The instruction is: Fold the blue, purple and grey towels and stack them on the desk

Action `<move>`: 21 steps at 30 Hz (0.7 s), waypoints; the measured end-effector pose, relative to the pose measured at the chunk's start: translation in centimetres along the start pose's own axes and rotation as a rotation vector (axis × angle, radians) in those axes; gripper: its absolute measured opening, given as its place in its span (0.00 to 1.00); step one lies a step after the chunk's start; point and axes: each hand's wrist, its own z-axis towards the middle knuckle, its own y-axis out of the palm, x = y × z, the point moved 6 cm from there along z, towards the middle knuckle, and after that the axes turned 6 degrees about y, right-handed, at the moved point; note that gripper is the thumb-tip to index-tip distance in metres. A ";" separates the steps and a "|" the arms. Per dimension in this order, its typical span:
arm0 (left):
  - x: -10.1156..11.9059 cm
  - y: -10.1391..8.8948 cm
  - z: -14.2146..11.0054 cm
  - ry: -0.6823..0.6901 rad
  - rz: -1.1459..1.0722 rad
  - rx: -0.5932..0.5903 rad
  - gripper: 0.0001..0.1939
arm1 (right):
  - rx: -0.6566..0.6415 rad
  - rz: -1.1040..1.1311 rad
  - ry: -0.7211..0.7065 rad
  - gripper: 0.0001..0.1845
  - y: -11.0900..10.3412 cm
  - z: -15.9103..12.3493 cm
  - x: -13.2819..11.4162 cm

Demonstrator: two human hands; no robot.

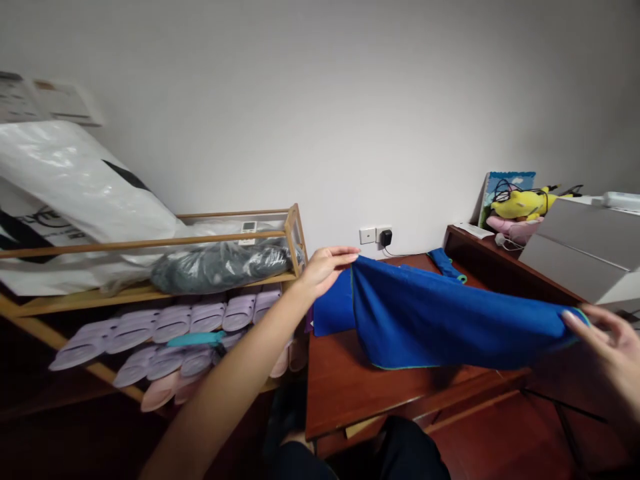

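Observation:
A blue cloth with thin green edging hangs stretched between my two hands above a reddish-brown desk. My left hand pinches its upper left corner. At the other end, my right hand grips the right corner between thumb and fingers. The cloth sags a little in the middle and looks folded over. Behind it, another piece of blue fabric lies at the desk's left side, partly hidden. A narrow blue strip with green edging rests at the back of the desk.
To the left, a wooden rack holds plastic-wrapped bags and rows of lilac slippers. Grey drawers and a yellow plush toy stand on the right. A black plug sits in the wall socket.

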 end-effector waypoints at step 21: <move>5.7 -13.8 -10.3 0.062 0.241 0.535 0.15 | -0.656 0.208 -0.128 0.34 21.0 -0.9 -8.6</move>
